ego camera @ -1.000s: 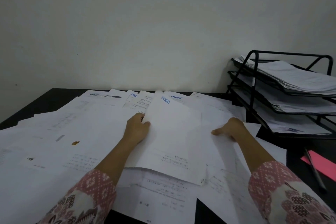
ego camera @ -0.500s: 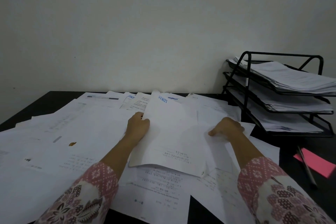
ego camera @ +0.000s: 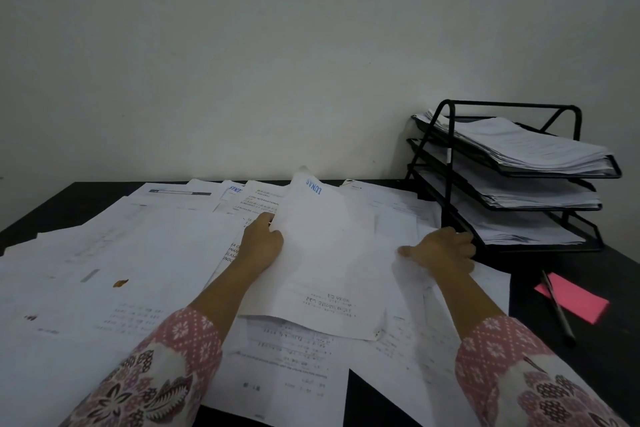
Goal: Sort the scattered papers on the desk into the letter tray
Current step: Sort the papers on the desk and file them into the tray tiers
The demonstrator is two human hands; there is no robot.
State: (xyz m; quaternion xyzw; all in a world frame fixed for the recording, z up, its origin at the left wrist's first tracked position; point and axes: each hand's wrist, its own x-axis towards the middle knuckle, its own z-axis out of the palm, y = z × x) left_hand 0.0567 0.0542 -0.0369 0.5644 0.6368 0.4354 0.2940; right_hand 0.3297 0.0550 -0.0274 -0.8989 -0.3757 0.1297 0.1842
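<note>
Head view. The surface is a black desk (ego camera: 52,208) set against a plain, pale wall (ego camera: 277,45). The wall is bare and evenly lit, and dimmer towards the upper corners.

Scattered papers (ego camera: 121,253) cover most of the desk from the left edge to near the right. They are white printed sheets overlapping at mixed angles, and one carries a small brown mark (ego camera: 120,283). Bare desk shows at the far left corner, along the right side and in a wedge at the near edge.

The letter tray (ego camera: 512,105) stands at the far right of the desk, close to the wall. It is a black wire frame with three tiers, and each tier holds a stack of paper (ego camera: 519,146). A pink note (ego camera: 571,298) lies on bare desk in front of the tray, and a dark pen (ego camera: 557,308) lies across its near corner.

The left hand (ego camera: 261,243) grips the left edge of a raised sheet (ego camera: 329,253), fingers curled about it. The sheet is lifted clear of the pile at its far end, where a blue heading reads upside down.

The right hand (ego camera: 443,251) rests knuckles up on the papers just beside the tray's lowest tier. Its fingers are curled and its thumb points left along a sheet edge. Whether it holds a sheet cannot be determined.

Both forearms wear pink patterned sleeves (ego camera: 156,374).
</note>
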